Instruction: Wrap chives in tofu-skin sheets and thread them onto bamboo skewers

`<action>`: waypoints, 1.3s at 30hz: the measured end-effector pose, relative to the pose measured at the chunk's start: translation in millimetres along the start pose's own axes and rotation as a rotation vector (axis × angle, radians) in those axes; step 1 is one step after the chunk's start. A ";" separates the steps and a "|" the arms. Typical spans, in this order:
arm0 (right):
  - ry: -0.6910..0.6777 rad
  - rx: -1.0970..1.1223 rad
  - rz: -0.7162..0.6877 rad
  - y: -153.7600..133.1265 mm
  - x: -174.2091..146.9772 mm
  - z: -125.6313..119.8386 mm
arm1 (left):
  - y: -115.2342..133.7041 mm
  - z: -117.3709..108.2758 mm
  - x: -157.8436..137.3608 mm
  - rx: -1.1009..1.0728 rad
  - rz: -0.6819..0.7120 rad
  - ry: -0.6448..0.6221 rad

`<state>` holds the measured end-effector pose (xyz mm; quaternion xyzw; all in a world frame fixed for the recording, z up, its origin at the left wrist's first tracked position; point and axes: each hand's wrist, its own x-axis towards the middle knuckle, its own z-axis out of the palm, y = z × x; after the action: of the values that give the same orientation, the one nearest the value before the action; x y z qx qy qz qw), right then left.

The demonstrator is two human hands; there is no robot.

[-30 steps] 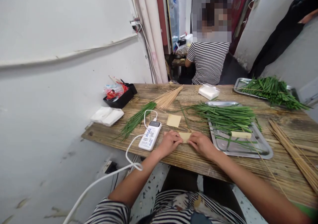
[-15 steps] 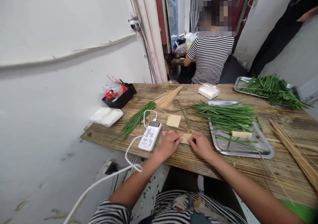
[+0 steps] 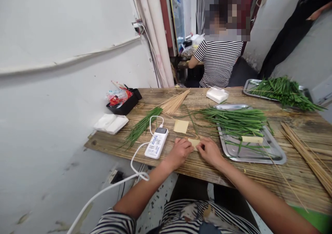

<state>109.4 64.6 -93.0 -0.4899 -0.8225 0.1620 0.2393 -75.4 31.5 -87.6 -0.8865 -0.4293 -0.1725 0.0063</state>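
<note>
Between my two hands, a pale yellow tofu sheet (image 3: 193,143) lies on the wooden table. My left hand (image 3: 181,152) has its fingers curled at the sheet's left end, with the thumb hidden. At the right end, my right hand (image 3: 209,151) pinches the sheet between thumb and fingertips. Just beyond is a flat square tofu sheet (image 3: 181,126). To the right, a metal tray (image 3: 245,157) bears long green chives (image 3: 237,119) and a rolled tofu sheet (image 3: 252,139) with a thin skewer near it.
A white power bank (image 3: 157,143) with a cable lies left of my hands. Beyond are loose chives (image 3: 142,125), bamboo skewers (image 3: 175,102), a black box (image 3: 127,104) and white tissues (image 3: 111,122). More skewers (image 3: 307,158) lie right. A person (image 3: 220,61) sits past the table.
My left hand's fingers have curled in, and its thumb and index finger no longer show pinching the sheet's left end. My right hand keeps its place.
</note>
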 end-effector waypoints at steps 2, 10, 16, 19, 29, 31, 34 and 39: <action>-0.013 0.019 0.016 0.5 0.3 -0.7 | -1.5 0.1 1.8 -0.004 0.001 -0.028; 0.042 -0.303 -0.357 -9.9 -19.0 -10.7 | -0.1 -5.0 8.3 -0.033 0.006 -0.045; 0.026 -0.414 -0.397 -13.4 -24.9 -7.6 | -2.5 -7.9 12.6 -0.067 0.012 -0.071; 0.013 -0.410 -0.405 -12.1 -22.8 -6.2 | -5.1 -7.9 14.3 -0.084 0.018 -0.080; -0.118 -0.468 -0.461 -12.1 -12.7 -6.3 | -14.5 -2.3 8.7 -0.191 0.012 -0.024; -0.153 -0.440 -0.468 -10.3 -11.1 -8.4 | -14.7 -0.8 4.7 -0.182 0.016 0.001; -0.183 -0.391 -0.460 -7.7 -8.4 -11.3 | -11.5 0.4 -0.1 -0.123 0.009 0.042; -0.174 -0.309 -0.451 -3.4 -2.3 -13.9 | -5.3 -0.8 0.2 -0.074 -0.027 0.046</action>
<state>115.5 61.4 -80.3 -0.3094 -0.9431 0.0188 0.1203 -79.5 34.9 -87.5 -0.8760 -0.4344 -0.2087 -0.0188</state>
